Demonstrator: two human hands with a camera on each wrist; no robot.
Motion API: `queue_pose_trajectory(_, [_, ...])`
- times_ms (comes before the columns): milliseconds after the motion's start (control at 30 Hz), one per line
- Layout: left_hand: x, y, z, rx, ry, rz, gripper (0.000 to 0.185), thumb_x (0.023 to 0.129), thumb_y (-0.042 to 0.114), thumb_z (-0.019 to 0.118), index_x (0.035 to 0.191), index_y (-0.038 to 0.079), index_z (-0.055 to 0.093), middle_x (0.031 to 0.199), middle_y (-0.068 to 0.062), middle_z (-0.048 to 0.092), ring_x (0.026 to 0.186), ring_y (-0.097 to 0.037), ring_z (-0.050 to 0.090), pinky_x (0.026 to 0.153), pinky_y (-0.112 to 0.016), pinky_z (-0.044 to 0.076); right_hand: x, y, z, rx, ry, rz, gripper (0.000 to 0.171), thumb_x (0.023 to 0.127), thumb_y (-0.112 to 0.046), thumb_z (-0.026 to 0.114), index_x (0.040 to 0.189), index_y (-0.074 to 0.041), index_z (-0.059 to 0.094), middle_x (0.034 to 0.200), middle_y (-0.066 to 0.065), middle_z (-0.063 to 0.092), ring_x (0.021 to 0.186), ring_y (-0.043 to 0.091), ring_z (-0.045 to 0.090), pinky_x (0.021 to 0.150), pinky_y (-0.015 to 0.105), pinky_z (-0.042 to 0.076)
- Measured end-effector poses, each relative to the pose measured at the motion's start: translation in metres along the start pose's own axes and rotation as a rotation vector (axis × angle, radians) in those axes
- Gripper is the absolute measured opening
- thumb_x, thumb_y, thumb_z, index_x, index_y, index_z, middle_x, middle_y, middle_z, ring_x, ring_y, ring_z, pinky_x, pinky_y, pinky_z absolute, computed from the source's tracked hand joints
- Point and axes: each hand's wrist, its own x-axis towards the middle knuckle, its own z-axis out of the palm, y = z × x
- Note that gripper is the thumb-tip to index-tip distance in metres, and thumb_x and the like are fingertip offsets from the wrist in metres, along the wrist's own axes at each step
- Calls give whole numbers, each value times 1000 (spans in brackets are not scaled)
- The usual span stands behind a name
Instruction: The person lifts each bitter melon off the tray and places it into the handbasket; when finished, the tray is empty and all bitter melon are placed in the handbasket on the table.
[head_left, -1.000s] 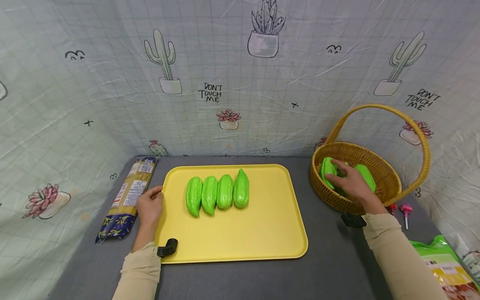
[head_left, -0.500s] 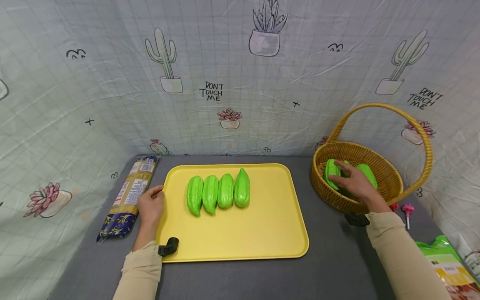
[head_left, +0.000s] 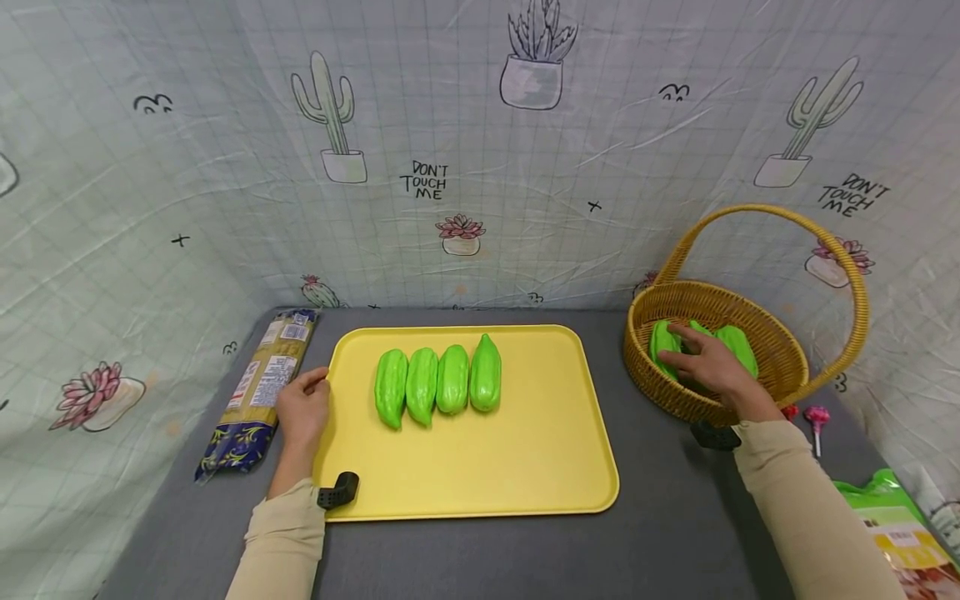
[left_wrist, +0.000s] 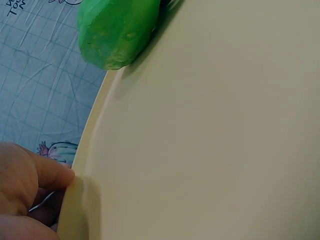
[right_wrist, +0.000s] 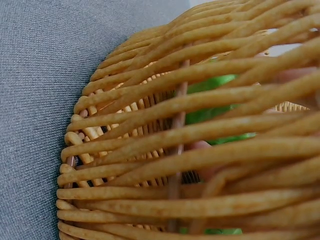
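In the head view, several green, ridged bitter melons (head_left: 422, 387) lie side by side on a yellow tray (head_left: 517, 458). My left hand (head_left: 303, 410) holds the tray's left rim; up close, a fingertip (left_wrist: 64, 176) meets the rim. Over at the right, my right hand (head_left: 712, 362) reaches into a wicker basket (head_left: 667, 396). Its fingers and thumb grip the leftmost bitter melon (head_left: 662, 343) there, and more bitter melons (head_left: 738, 348) sit beside it. The basket's weave (right_wrist: 210, 155) fills the right wrist view and mostly hides the hand.
A pasta packet (head_left: 262, 387) lies left of the tray. Right of the basket are a pink lollipop (head_left: 817, 417) and a green bag (head_left: 900, 533). The basket's tall handle (head_left: 855, 292) arches above it. Printed cloth (head_left: 465, 167) stands behind the grey table (head_left: 555, 554).
The bitter melon at my right hand has shifted slightly right and lower inside the basket, with the hand moving along a little. My left hand stays at the tray's rim.
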Motion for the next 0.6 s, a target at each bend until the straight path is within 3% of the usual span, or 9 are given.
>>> queue_pose_trajectory(600, [1, -3, -1, -22, -32, -7, 36, 106, 8, 48, 137, -2, 62, 134, -26, 62, 119, -38, 60, 67, -2, 34, -6, -4, 1, 16, 23, -35, 76, 108, -33, 52, 164, -4, 10, 164, 36, 15, 142, 53, 39, 109, 57, 46])
